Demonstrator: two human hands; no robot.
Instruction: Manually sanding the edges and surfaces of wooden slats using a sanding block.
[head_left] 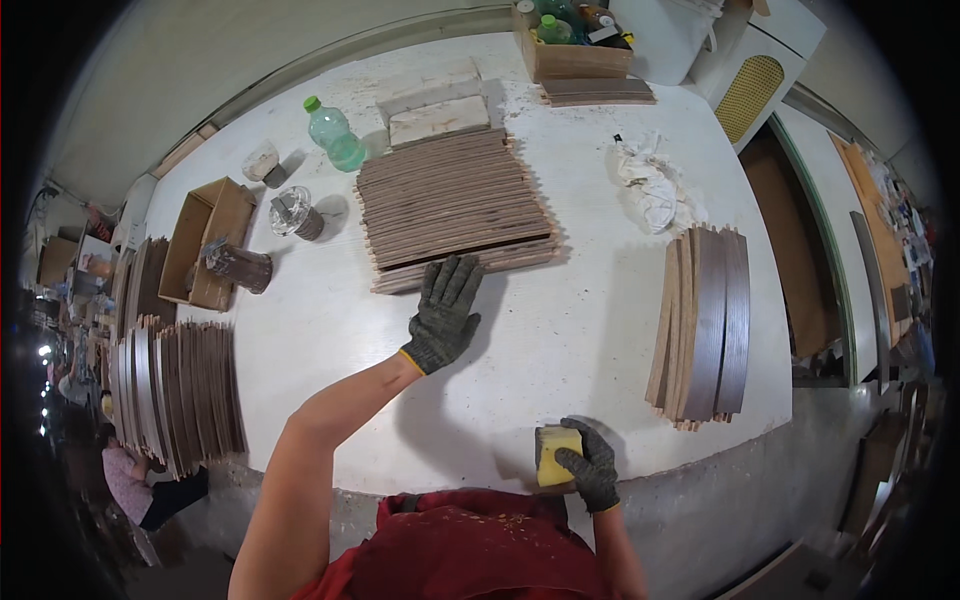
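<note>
My left hand (pixel 444 312), in a dark grey knit glove, is open. Its outstretched fingers touch the near edge of a row of brown wooden slats (pixel 450 195) in the middle of the table. A dark gap runs between the nearest slats and those behind. My right hand (pixel 592 466), gloved the same way, grips a yellow sponge block (pixel 557 458) at the table's near edge. The sponge has a greyish ridged side, and its underside is hidden.
Slat stacks stand at right (pixel 705 325) and left (pixel 180 395) of the white table (pixel 320 400). White blocks (pixel 435 105) back the middle row. A green-capped bottle (pixel 335 135), jars, a cardboard box (pixel 205 240) and a crumpled white cloth (pixel 650 185) lie around. Another person (pixel 135 480) sits far left.
</note>
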